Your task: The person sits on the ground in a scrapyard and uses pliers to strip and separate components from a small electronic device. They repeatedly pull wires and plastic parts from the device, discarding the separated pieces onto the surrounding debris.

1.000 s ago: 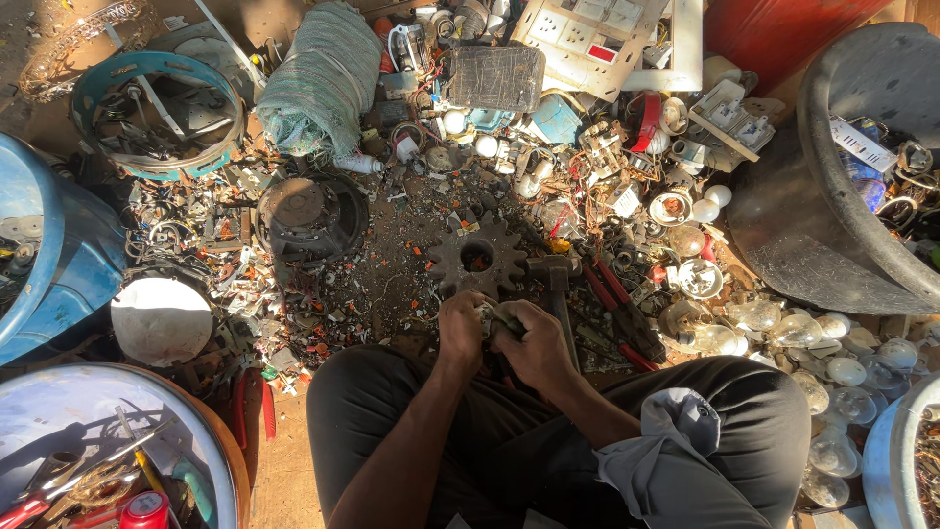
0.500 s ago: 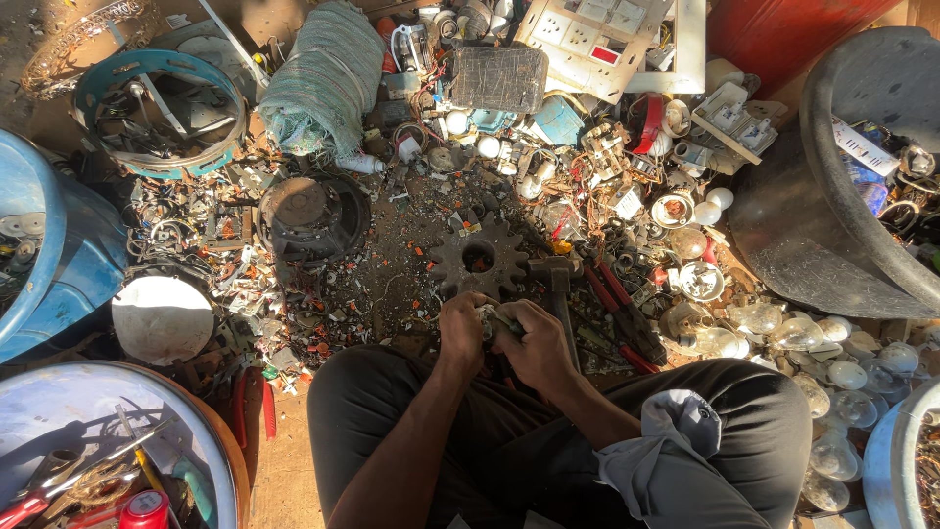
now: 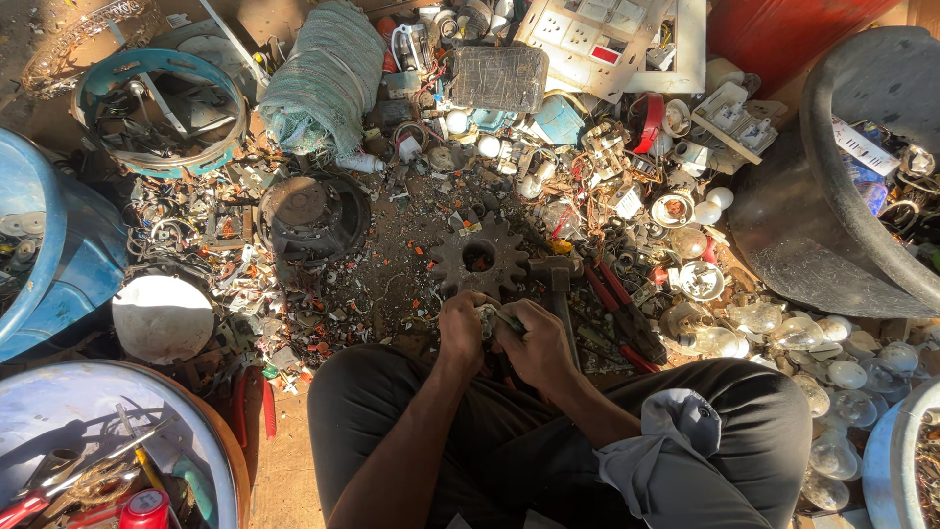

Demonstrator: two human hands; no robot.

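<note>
- Far left of the sprocket (image 3: 479, 259), a blue tub (image 3: 44, 245) and a white disc (image 3: 163, 318) sit among scrap.
- Nearer, just left of the sprocket, a dark speaker (image 3: 311, 214) lies face down, parked out of our way, we'd judge.
- Our left hand (image 3: 462, 331), just below the sprocket, has its fingers curled tight on a small metal part (image 3: 487, 318), pinning it steady between both hands.
- Our right hand (image 3: 537, 343) touches the left, fingers closed on the same part and a thin green-handled tool (image 3: 509, 320), probably braced close for leverage.
- A hammer (image 3: 555, 289) lies just right of the sprocket, within easy reach.
- Red pliers (image 3: 619, 309) rest beyond it.
- Farther right, bulbs (image 3: 783, 333) pile beside a black tub (image 3: 832, 225), seemingly sorted by kind.
</note>
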